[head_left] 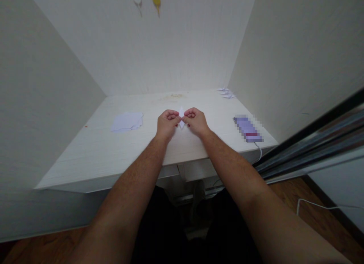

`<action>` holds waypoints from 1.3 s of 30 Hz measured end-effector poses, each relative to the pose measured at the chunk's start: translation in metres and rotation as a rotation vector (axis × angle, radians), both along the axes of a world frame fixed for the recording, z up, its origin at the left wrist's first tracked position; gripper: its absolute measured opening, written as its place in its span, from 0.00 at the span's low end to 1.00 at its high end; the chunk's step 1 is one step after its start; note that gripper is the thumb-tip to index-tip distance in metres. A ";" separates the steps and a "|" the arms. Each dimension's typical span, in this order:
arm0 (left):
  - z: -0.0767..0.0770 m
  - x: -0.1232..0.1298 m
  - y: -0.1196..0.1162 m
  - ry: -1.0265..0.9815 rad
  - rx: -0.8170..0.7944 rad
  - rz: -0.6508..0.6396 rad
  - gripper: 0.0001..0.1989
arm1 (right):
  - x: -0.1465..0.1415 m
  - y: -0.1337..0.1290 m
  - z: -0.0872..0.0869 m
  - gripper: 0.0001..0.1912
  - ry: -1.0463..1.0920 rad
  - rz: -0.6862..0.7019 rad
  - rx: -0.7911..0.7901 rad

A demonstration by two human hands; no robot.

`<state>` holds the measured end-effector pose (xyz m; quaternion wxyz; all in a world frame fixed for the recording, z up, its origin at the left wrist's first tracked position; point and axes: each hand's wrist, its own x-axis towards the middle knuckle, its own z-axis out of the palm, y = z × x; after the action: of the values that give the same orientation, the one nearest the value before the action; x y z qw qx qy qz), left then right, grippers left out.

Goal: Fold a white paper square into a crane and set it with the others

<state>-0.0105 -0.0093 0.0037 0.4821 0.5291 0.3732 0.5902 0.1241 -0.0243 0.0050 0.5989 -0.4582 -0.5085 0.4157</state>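
A small folded white paper (pixel 181 123), narrow and pointed at its top and bottom, is held between both hands near the middle of the white desk (pixel 142 150). My left hand (pixel 168 123) pinches its left side with thumb and fingers. On the right side, my right hand (pixel 195 120) pinches it in the same way. The fingertips of the two hands nearly meet over the paper and cover part of it.
Loose white sheets (pixel 127 121) lie on the left of the desk. Several folded papers (pixel 226 93) sit at the back right corner. A phone (pixel 248 129) with a white cable (pixel 259 150) lies near the right edge. Walls enclose the desk's back and sides.
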 end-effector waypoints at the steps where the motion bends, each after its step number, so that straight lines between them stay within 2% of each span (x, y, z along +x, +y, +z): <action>1: 0.000 0.000 0.000 -0.001 0.001 0.003 0.11 | 0.000 0.000 0.000 0.13 -0.001 -0.004 0.001; 12: 0.001 0.002 0.000 0.011 -0.023 0.013 0.13 | 0.002 0.001 0.002 0.09 -0.058 -0.036 0.014; 24: 0.001 0.002 0.000 0.044 -0.077 0.024 0.12 | 0.002 0.003 -0.003 0.13 -0.042 -0.051 0.006; 39: -0.002 0.002 0.003 0.002 -0.066 -0.030 0.11 | 0.000 0.000 -0.002 0.11 -0.106 0.005 0.035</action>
<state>-0.0089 -0.0059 0.0020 0.5076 0.5192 0.3849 0.5697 0.1237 -0.0244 0.0032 0.5779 -0.4677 -0.5479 0.3834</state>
